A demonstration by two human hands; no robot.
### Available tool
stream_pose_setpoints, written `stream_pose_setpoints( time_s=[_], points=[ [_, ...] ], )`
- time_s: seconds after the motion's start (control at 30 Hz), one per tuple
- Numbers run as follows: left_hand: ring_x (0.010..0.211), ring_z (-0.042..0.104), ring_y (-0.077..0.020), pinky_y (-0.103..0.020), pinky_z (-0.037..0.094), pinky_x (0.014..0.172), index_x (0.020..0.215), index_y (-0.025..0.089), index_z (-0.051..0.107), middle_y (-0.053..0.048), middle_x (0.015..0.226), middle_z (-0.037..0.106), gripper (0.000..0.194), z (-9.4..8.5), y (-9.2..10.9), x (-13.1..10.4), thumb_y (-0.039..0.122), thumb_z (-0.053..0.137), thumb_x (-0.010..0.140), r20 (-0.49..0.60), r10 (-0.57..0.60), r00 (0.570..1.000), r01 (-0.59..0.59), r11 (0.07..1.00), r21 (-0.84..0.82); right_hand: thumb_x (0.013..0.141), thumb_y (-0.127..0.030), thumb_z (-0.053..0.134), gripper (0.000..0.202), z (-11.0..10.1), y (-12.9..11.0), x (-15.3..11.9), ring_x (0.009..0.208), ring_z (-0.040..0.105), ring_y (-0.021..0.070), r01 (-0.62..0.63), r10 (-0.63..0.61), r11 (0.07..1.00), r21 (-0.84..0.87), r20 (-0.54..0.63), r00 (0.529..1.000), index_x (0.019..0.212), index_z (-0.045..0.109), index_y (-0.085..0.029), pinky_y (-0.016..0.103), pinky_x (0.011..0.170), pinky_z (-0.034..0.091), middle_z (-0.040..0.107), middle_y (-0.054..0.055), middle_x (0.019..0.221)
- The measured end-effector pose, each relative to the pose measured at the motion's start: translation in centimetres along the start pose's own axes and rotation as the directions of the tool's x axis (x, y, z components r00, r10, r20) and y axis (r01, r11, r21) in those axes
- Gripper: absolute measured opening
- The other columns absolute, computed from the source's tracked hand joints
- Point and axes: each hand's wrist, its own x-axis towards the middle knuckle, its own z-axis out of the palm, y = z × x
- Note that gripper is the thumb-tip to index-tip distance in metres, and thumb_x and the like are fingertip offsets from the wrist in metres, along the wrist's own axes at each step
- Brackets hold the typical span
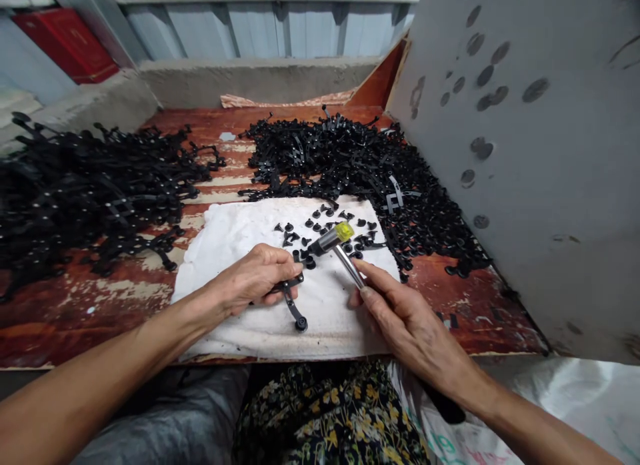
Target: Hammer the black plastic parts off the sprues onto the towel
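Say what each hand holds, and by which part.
Right hand: a hammer, by its handle. Left hand: a black jointed bracket, pinched near its far end, its curved arm sticking out toward the person.

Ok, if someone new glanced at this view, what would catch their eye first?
Probably the yellow-tipped hammer, held in the right hand above the white cloth. Next, the tangled heaps of black parts: one on the left, another behind and to the right of the cloth. Then the red object at upper left.
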Motion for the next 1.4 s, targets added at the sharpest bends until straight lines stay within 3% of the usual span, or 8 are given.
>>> stream_pose_setpoints(
  time_s=[0.13, 0.27, 0.4, 0.6, 0.7, 0.83, 1.17, 1.4],
  points=[
    [0.027, 0.029, -0.0033, -0.019, 0.013, 0.033, 0.05, 0.015, 0.055, 0.002, 0.035, 0.046, 0.035, 0.2, 0.4, 0.1, 0.029, 0.069, 0.079, -0.003, -0.014, 1.0, 0.014, 1.0, -0.024, 0.094, -0.013, 0.039, 0.052, -0.3, 0.2, 0.3, 0.108, 0.064, 0.0233, 0.295, -0.3, 0.93, -0.221, 0.011, 0.954, 0.146, 0.045, -0.015, 0.042, 0.097, 0.051, 0.066, 0.016, 0.126],
    [0.026, 0.032, -0.0031, -0.018, 0.013, 0.032, 0.051, 0.014, 0.054, 0.0, 0.04, 0.053, 0.033, 0.5, 0.7, 0.2, 0.02, 0.063, 0.082, -0.061, -0.066, 0.996, 0.065, 0.998, -0.025, 0.093, -0.005, 0.037, 0.062, -0.6, 0.0, 0.2, 0.089, 0.066, 0.0216, 0.402, -0.416, 0.861, -0.312, 0.022, 0.909, 0.153, 0.036, -0.021, 0.036, 0.08, 0.058, 0.069, 0.012, 0.105],
    [0.025, 0.031, -0.0021, -0.018, 0.013, 0.031, 0.05, 0.014, 0.053, -0.001, 0.043, 0.057, 0.033, 0.6, 0.7, 0.1, 0.019, 0.064, 0.081, -0.053, -0.058, 0.997, 0.056, 0.998, -0.041, 0.087, -0.003, 0.038, 0.065, -1.0, -0.4, -0.1, 0.059, 0.058, 0.0184, 0.386, -0.372, 0.8, -0.459, 0.125, 0.92, 0.151, 0.041, -0.018, 0.032, 0.055, 0.055, 0.064, 0.01, 0.086],
    [0.027, 0.034, -0.0025, -0.017, 0.015, 0.032, 0.051, 0.014, 0.052, -0.002, 0.046, 0.059, 0.033, 0.5, 0.6, 0.0, 0.022, 0.065, 0.08, -0.045, -0.047, 0.998, 0.046, 0.999, -0.027, 0.091, -0.003, 0.039, 0.076, -1.0, -0.6, -0.8, 0.076, 0.062, 0.0204, 0.407, -0.442, 0.813, -0.417, 0.014, 0.897, 0.159, 0.019, -0.03, 0.033, 0.069, 0.056, 0.064, 0.009, 0.099],
    [0.027, 0.033, -0.0027, -0.017, 0.015, 0.032, 0.052, 0.015, 0.051, -0.002, 0.045, 0.059, 0.032, 0.5, 0.3, 0.1, 0.022, 0.062, 0.081, -0.055, -0.049, 0.997, 0.048, 0.999, -0.024, 0.086, -0.002, 0.041, 0.073, -0.8, 0.0, -0.7, 0.061, 0.058, 0.0188, 0.406, -0.4, 0.795, -0.45, 0.113, 0.909, 0.155, 0.034, -0.026, 0.032, 0.056, 0.054, 0.064, 0.009, 0.09],
    [0.028, 0.034, -0.003, -0.017, 0.015, 0.032, 0.055, 0.015, 0.053, -0.003, 0.048, 0.061, 0.03, 0.4, 0.0, 0.3, 0.023, 0.063, 0.082, -0.047, -0.028, 0.999, 0.028, 1.0, -0.013, 0.09, -0.001, 0.037, 0.076, -0.7, 0.4, -0.7, 0.081, 0.062, 0.0208, 0.408, -0.428, 0.828, -0.385, 0.036, 0.903, 0.158, 0.02, -0.029, 0.035, 0.073, 0.056, 0.062, 0.009, 0.099],
    [0.028, 0.034, -0.0045, -0.017, 0.017, 0.03, 0.061, 0.017, 0.054, -0.002, 0.05, 0.062, 0.03, -0.5, -1.6, 1.1, 0.036, 0.059, 0.082, -0.022, 0.016, 1.0, -0.012, 0.985, 0.175, 0.089, -0.002, 0.037, 0.069, -0.8, 0.5, -0.3, 0.058, 0.059, 0.0185, 0.444, -0.458, 0.746, -0.496, 0.101, 0.883, 0.154, 0.031, -0.022, 0.03, 0.051, 0.053, 0.065, 0.008, 0.084],
    [0.032, 0.036, -0.004, -0.017, 0.022, 0.036, 0.06, 0.017, 0.052, -0.003, 0.054, 0.064, 0.038, -1.2, -1.1, -1.1, 0.05, 0.065, 0.073, 0.065, 0.028, 0.998, -0.041, 0.978, 0.205, 0.089, -0.005, 0.035, 0.062, -0.6, 0.5, 2.0, 0.066, 0.062, 0.0204, 0.428, -0.409, 0.739, -0.52, 0.158, 0.899, 0.15, 0.039, -0.015, 0.036, 0.064, 0.057, 0.068, 0.013, 0.091]
  ],
)
